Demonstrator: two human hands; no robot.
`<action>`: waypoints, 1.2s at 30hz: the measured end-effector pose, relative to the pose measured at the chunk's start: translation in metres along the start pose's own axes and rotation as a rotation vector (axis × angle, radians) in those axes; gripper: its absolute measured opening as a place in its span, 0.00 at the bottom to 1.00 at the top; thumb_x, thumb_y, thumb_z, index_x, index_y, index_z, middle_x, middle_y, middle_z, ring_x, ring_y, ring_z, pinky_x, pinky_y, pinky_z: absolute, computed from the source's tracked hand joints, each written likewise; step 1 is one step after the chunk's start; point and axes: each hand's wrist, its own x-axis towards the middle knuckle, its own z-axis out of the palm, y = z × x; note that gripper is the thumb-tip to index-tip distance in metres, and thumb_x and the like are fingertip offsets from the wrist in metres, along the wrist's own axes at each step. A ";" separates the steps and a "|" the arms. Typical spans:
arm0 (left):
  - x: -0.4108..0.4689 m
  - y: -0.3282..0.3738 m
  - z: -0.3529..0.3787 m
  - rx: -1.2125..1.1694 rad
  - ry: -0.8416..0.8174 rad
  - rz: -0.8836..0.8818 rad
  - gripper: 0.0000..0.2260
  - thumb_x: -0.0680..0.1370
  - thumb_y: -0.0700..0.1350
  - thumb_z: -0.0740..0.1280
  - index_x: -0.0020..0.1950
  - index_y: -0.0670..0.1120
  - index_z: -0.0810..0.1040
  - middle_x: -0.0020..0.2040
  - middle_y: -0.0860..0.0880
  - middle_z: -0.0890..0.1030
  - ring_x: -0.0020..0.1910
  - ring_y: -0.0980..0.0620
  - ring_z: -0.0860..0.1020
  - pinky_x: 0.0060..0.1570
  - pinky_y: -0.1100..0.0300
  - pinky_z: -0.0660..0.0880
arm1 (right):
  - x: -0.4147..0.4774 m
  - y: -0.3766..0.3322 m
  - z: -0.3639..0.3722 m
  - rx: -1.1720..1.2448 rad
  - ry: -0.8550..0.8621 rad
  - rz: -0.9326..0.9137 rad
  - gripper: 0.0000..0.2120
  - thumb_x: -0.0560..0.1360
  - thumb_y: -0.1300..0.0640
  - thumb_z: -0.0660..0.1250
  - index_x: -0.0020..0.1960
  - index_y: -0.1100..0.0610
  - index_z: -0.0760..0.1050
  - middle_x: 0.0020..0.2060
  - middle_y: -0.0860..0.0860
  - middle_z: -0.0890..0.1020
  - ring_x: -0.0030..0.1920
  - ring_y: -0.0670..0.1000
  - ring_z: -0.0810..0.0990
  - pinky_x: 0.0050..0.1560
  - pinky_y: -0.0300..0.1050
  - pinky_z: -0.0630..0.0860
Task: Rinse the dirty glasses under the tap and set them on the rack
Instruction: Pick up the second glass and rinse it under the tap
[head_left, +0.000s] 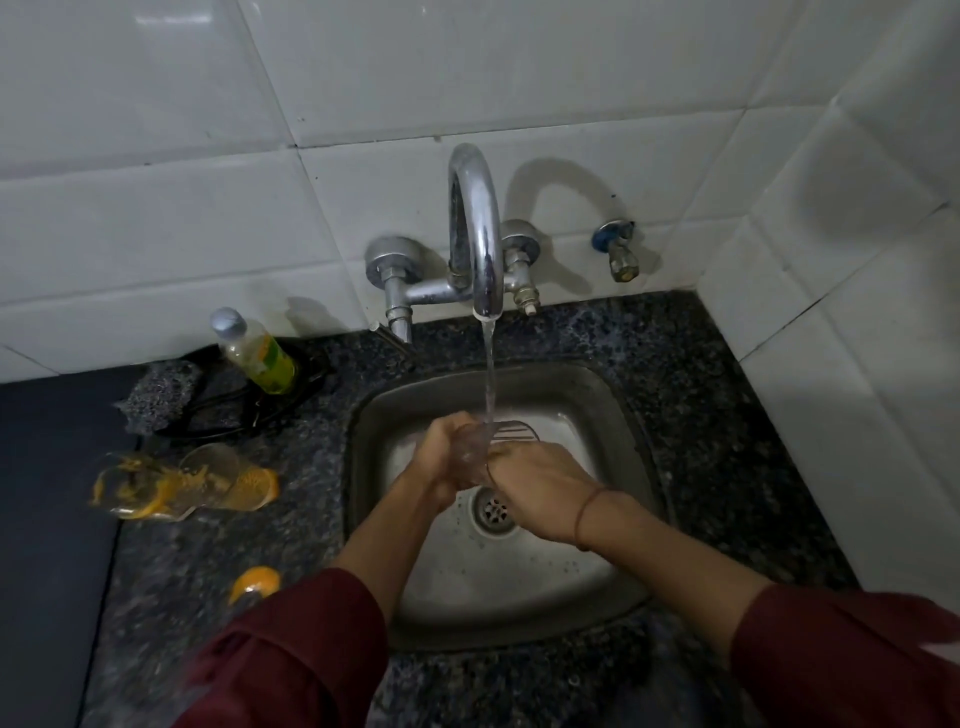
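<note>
2 hands (448, 453) (540, 486) clasp the glass (474, 446) between them.

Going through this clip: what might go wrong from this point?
The wet clear glass, gripped by the left hand and right hand under the stream, might slip and strike the steel sink. The dirty glasses lie tipped over on the counter and may roll when reached for. No rack is in view.
</note>
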 end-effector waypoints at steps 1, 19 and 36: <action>0.001 0.000 0.000 0.012 -0.007 -0.007 0.13 0.78 0.43 0.59 0.35 0.46 0.74 0.26 0.50 0.75 0.22 0.53 0.74 0.23 0.66 0.69 | 0.004 -0.004 -0.005 0.013 -0.062 0.072 0.09 0.79 0.57 0.64 0.58 0.52 0.77 0.50 0.52 0.82 0.51 0.55 0.82 0.44 0.47 0.72; 0.000 -0.007 -0.011 -0.176 0.099 0.273 0.14 0.81 0.48 0.64 0.53 0.38 0.82 0.43 0.41 0.83 0.38 0.45 0.81 0.33 0.56 0.78 | 0.026 -0.004 -0.015 0.500 0.023 0.181 0.06 0.77 0.56 0.70 0.51 0.48 0.84 0.51 0.47 0.86 0.55 0.50 0.82 0.58 0.49 0.77; -0.006 0.011 -0.019 -0.014 -0.069 -0.002 0.15 0.79 0.47 0.60 0.35 0.44 0.77 0.28 0.49 0.73 0.22 0.53 0.69 0.21 0.63 0.61 | 0.012 -0.010 -0.016 0.127 0.032 0.144 0.09 0.79 0.55 0.68 0.57 0.51 0.83 0.52 0.51 0.85 0.54 0.53 0.81 0.47 0.43 0.71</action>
